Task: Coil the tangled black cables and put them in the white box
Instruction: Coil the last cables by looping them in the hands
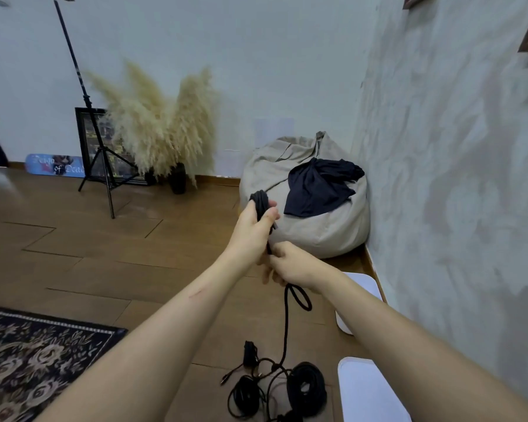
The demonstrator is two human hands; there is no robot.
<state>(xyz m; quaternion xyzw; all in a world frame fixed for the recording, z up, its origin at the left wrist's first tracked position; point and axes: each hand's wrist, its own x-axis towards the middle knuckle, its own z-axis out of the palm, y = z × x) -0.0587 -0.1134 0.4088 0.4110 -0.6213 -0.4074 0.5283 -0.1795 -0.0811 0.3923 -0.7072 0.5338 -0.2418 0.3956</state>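
At mid-frame the left hand (258, 228) grips a small coil (260, 200) of black cable. Just below it, the right hand (291, 264) closes round the same cable (286, 324), which hangs to the floor. At bottom centre lies a tangle (256, 365); two bundles in it look wound, the rest loose. No cable shows in the box (366, 391) at lower right, so most work seems left.
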